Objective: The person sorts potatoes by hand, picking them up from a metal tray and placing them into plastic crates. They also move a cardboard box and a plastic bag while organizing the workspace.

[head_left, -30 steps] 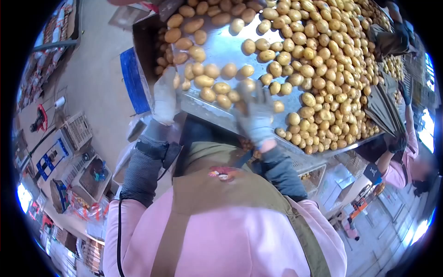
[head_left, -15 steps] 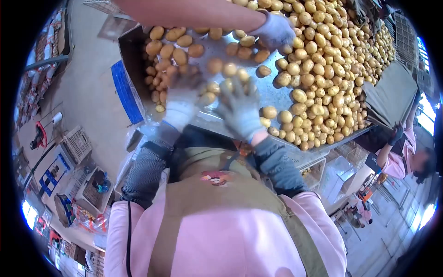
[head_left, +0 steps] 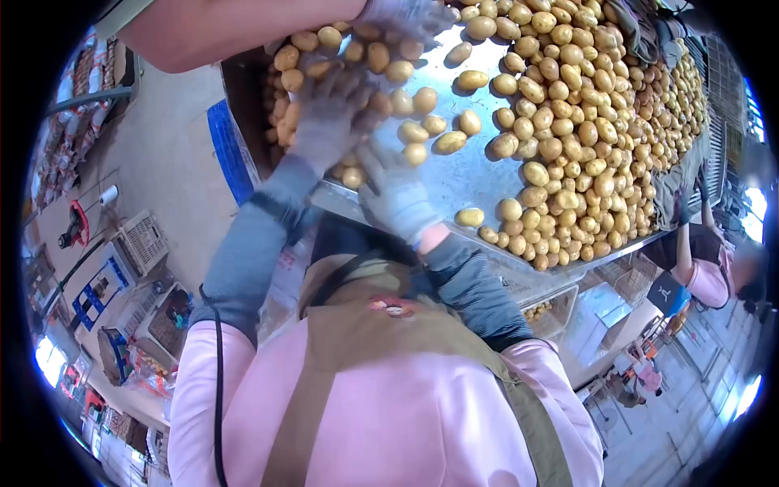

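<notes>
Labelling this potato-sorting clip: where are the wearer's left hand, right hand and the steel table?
left hand [head_left: 331,114], head view, back of the grey glove.
right hand [head_left: 396,193], head view, back of the glove.
steel table [head_left: 458,180], head view, bare metal near its front edge.

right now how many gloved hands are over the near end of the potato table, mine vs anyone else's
your hands: 2, left hand and right hand
co-worker's hand: 1
total: 3
</notes>
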`<state>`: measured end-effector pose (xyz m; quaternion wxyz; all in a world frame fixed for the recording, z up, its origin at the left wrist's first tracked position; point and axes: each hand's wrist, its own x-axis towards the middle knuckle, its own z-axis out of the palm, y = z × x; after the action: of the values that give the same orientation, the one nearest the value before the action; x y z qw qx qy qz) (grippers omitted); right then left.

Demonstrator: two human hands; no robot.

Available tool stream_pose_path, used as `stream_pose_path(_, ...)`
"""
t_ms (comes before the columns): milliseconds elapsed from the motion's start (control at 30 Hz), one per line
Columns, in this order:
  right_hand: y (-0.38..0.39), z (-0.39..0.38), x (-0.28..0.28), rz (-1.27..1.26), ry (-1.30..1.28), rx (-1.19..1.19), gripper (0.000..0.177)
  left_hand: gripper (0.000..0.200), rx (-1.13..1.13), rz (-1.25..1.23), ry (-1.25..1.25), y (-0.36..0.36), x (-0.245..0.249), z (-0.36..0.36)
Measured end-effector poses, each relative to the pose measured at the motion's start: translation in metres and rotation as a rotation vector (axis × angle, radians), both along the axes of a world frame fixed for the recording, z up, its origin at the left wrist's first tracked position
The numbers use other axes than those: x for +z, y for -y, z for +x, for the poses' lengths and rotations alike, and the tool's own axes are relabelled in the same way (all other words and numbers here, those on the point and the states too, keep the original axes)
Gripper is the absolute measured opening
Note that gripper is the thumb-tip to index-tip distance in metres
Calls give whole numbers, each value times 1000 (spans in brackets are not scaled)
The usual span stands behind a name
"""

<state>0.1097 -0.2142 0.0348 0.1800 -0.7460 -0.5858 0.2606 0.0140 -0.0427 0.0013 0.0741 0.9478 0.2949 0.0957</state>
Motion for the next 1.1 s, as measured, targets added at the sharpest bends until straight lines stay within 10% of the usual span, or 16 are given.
stream_pose_path(100, 31, 45, 32, 240, -189, -58, 34, 44, 12, -256, -33, 26, 20, -42)
stream_pose_path(133, 26, 78, 71, -114, 83, -98, 35, 43, 46, -270, 42, 29, 22, -52)
stream_pose_path(200, 51, 152, 83, 294, -57, -730, 33, 43, 64, -273, 97, 44, 27, -55)
stream_pose_path(267, 62, 226, 56, 438, 92, -814, 49, 46, 29, -339, 154, 66, 31, -46)
stream_pose_path(300, 81, 244, 1, 277, 734, -586, 57, 47, -38, -349, 108, 80, 34, -42)
stream_pose_path(433, 84, 160, -7, 119, 363, -430, 63, 46, -114, -293, -13, 101, 25, -38)
stream_pose_path(500, 107, 131, -10, -5, 583, -229, 58, 43, -78, -254, 15, 90, 12, -50)
stream_pose_path(667, 141, 124, 20, -27, 260, -514, 47, 29, -15, -218, 108, 74, 18, -74)
stream_pose_path(767, 77, 144, 26, 272, 238, -304, 45, 27, -27, -340, 250, 86, 24, -58)
stream_pose_path(900, -25, 148, -17, -185, 652, -99, 23, 23, -94, -421, 411, 114, 33, -31)
stream_pose_path(1000, -37, 168, -9, -200, 393, -165, 22, 22, 81, -798, 442, 137, 41, -19)
stream_pose_path(1100, 12, 168, 47, 21, -524, -747, 25, 24, 281, -1250, 500, 148, 36, -11)
